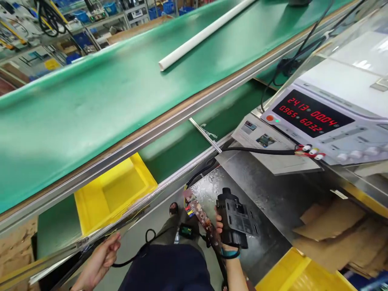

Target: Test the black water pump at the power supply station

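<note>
Being grasped by the right hand (220, 238), a black housing (236, 218) is judged stiff and heavy, best held by its body; the left hand (101, 258) is being held half-open near a cable (130, 260).

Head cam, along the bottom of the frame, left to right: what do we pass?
left hand → small black box with green label → right hand → black handheld device → yellow plastic bin

Navy top (165, 268), olive trousers (174, 230), dark sandal (173, 209) (teal wristband too (230, 253)).
</note>
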{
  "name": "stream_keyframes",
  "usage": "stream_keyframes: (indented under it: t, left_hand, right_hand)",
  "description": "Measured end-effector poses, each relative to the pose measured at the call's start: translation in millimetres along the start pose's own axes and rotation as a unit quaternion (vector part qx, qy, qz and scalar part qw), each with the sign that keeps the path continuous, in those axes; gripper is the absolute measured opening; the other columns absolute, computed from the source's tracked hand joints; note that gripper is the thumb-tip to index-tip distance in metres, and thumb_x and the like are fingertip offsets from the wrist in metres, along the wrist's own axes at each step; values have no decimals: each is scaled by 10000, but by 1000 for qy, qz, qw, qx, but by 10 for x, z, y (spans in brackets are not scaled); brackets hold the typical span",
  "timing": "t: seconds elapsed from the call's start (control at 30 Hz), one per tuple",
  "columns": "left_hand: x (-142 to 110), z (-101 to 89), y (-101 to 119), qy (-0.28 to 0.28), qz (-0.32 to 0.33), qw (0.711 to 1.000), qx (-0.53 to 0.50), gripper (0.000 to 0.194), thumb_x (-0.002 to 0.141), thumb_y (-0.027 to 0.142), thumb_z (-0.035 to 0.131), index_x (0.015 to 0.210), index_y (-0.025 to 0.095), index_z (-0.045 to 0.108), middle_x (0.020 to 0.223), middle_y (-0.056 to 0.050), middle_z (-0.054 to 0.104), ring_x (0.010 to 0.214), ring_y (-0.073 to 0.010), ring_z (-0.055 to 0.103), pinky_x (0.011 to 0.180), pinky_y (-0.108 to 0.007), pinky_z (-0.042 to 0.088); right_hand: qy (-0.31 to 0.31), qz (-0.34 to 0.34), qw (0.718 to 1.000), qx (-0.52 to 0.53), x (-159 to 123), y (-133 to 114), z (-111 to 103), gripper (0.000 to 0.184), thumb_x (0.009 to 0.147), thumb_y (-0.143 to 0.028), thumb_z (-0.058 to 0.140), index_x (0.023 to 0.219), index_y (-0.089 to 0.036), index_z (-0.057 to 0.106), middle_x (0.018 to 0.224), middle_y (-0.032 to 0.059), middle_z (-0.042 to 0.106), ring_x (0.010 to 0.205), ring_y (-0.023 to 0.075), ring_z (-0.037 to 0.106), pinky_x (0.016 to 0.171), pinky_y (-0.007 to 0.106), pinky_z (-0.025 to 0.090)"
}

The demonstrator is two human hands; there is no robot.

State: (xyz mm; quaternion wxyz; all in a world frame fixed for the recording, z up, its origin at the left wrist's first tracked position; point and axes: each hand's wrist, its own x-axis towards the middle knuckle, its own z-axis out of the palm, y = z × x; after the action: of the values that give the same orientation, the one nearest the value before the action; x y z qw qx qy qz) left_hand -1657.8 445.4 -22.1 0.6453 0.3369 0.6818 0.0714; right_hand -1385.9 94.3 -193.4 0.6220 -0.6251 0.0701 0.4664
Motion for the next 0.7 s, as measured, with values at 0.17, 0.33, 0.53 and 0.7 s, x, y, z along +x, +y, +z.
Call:
stream_keyframes:
  t: [0.17, 0.33, 0.53, 0.7]
  left_hand:
    - [258, -568, 164, 32, -75, 996, -39, 210, 902, 283, 600, 771, 126, 549, 530, 53, 454, 315, 27, 196, 365, -85, 85]
    - [431, -823, -439, 46, -111, 992, -46, 231, 821, 229, 664, 625, 145, 574, 521, 16, 525, 344, 10, 205, 363, -107, 127]
    - [495, -912, -1390, -9, 91, 996, -12, 432, 379, 537, 940, 655, 253, 767, 645, -41, 676, 612, -271, 658, 590, -386, 602]
    - [249, -898, -1754, -32, 115, 991, 64, 571, 357, 795, 829, 696, 335, 841, 1123, -116, 786, 1319, -494, 579, 1221, -489, 371]
  right_hand:
    - [38, -25, 961, 274, -172, -202, 268, 490, 942, -633, 443, 1111, -275, 733, 886, 36, 595, 662, 120, 494, 647, 254, 489]
    - [52, -72, 916, 391, -247, -382, 429, 297, 901, -340, 550, 1109, -253, 742, 868, -9, 567, 638, 54, 497, 553, 108, 450]
    - [12, -91, 854, 512, -202, -522, 375, 488, 778, -106, 535, 1243, -201, 649, 829, -66, 597, 597, 5, 564, 543, 53, 488]
    - [-51, -57, 808, 585, -194, -605, 273, 637, 785, -60, 489, 1420, -125, 499, 832, -66, 655, 608, 17, 641, 576, 69, 522]
